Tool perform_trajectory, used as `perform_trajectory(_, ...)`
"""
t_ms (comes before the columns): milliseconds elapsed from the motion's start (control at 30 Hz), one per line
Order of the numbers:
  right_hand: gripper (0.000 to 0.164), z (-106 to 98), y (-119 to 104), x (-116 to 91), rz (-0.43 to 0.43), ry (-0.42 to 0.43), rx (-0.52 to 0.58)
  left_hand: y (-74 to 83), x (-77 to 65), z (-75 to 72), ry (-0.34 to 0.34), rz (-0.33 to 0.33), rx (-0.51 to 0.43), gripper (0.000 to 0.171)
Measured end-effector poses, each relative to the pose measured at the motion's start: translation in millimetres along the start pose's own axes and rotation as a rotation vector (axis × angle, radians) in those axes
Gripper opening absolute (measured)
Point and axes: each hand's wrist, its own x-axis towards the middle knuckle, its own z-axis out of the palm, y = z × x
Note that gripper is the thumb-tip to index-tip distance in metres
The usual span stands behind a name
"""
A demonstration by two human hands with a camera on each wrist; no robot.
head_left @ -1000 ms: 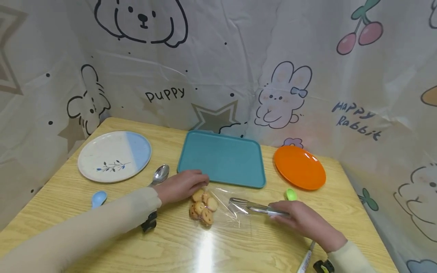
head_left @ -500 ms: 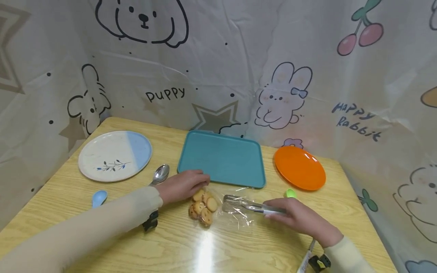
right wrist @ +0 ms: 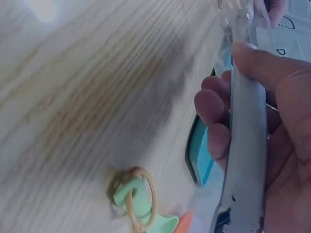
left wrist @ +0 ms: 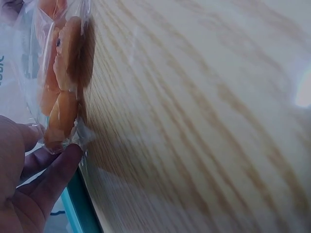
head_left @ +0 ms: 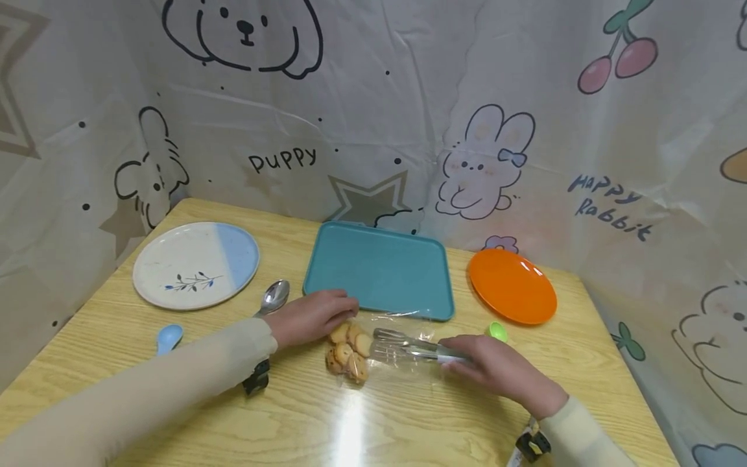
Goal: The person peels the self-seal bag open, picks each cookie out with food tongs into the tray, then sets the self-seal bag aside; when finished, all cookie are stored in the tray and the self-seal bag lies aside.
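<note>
A clear plastic bag point(head_left: 408, 371) lies on the table with several round cookies point(head_left: 344, 353) gathered at its left end. My left hand point(head_left: 312, 318) pinches that end between thumb and fingers; the left wrist view shows fingertips on the plastic right beside the cookies point(left wrist: 68, 53). My right hand point(head_left: 502, 371) grips metal tongs point(head_left: 417, 349), thumb along one side and fingers curled round the handle. The tongs' head reaches within the bag's outline, close to the cookies; plastic glints over and around it. A small gap shows between tongs and cookies.
Behind the bag sits a teal tray point(head_left: 379, 266). A white-and-blue plate point(head_left: 195, 266), a metal spoon point(head_left: 275, 296) and a blue spoon point(head_left: 169, 338) lie left. An orange plate point(head_left: 512, 285) and green spoon point(head_left: 497, 331) are right. A white-handled item point(head_left: 516, 456) lies under the right wrist.
The tongs and my right hand have moved left, deeper along the bag toward the cookies. The plastic has shifted and the cookies have moved slightly. My left hand stays in place.
</note>
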Motion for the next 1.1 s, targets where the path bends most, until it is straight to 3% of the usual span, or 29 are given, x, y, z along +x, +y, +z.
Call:
perform_trajectory(167,0.043,-1,1,7,-0.024,-0.06,0.052,-1.3,0.9,-1.9,-0.003,0.006,0.004,0.011)
perform_trajectory(333,0.04,-1,7,13,-0.046,-0.066,0.092,-1.5,1.3,-2.6,0.0,0.011,0.007,0.01)
perform_trajectory(600,0.028,0,16,21,-0.037,-0.187,0.379,-2.6,1.9,-1.2,-0.001,0.0,-0.004,0.01)
perform_trajectory(867,0.024,3,22,19,0.073,-0.338,0.601,-3.1,1.2,0.6,-0.007,-0.024,-0.027,0.01)
perform_trajectory(1100,0.025,3,20,19,0.104,-0.423,0.677,-2.2,1.9,2.2,-0.012,-0.018,-0.035,0.01)
